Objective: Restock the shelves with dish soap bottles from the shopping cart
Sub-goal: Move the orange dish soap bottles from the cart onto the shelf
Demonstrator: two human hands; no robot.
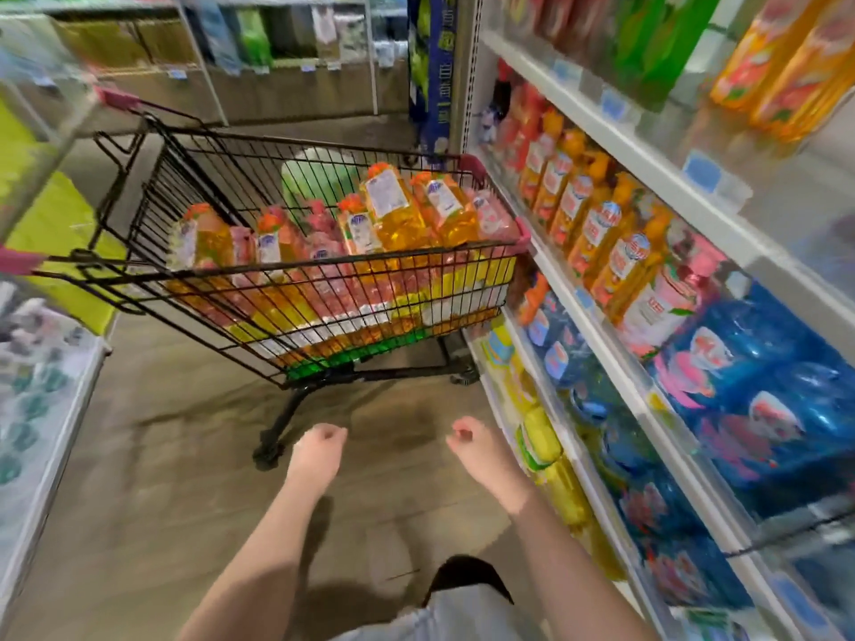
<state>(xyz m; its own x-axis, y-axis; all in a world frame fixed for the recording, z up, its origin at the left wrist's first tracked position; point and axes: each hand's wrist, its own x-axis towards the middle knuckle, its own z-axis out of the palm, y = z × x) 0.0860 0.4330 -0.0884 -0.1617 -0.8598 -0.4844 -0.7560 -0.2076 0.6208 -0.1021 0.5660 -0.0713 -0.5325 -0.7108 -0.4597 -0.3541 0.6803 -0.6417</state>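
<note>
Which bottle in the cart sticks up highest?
The orange bottle near the shelf-side end of the cart; its white back label faces up, and the others lie lower.
</note>
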